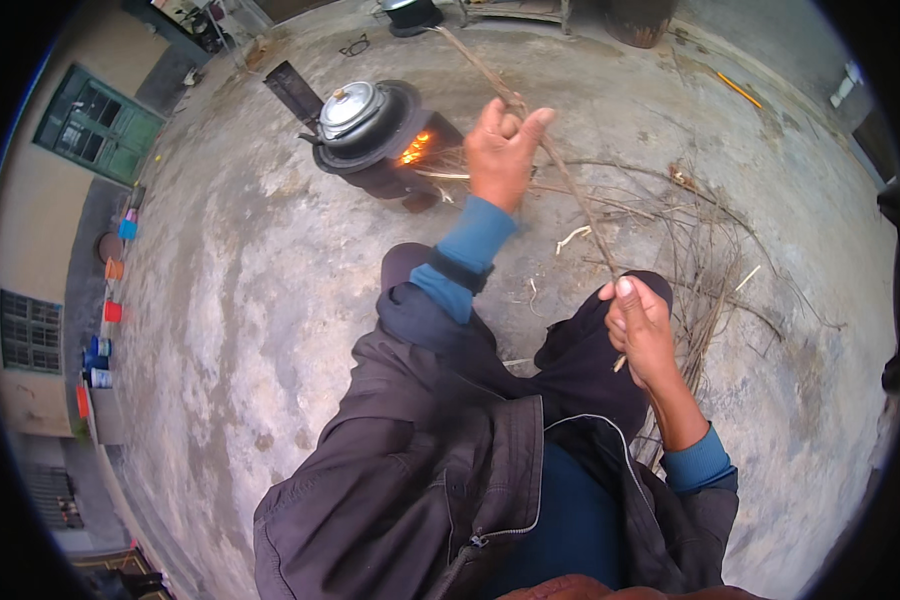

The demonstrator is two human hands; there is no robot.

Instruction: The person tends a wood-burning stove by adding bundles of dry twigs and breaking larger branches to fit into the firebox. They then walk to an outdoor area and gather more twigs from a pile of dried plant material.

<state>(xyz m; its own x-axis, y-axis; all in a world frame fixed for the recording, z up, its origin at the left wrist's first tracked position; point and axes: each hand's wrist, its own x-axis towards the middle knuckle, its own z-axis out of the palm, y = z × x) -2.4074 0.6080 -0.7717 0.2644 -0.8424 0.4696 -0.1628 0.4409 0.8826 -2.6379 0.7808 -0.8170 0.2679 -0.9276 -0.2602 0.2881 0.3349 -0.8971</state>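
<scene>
A long dry stick (579,196) runs slantwise between my two hands. My left hand (501,154) grips it nearer its far end, in front of the round stove (367,169). Near my knee, my right hand (637,322) is closed around its lower part, and a short end sticks out below the fist. Flames (415,148) glow in the opening of the stove, with thin sticks (442,175) reaching out of it. On the stove sits a lidded metal pot (351,109).
A heap of thin branches (709,262) lies on the concrete floor at the right. Another dark pot (412,15) stands beyond the stove. Coloured containers (112,311) line the left wall, and an orange rod (739,90) lies near the back right wall.
</scene>
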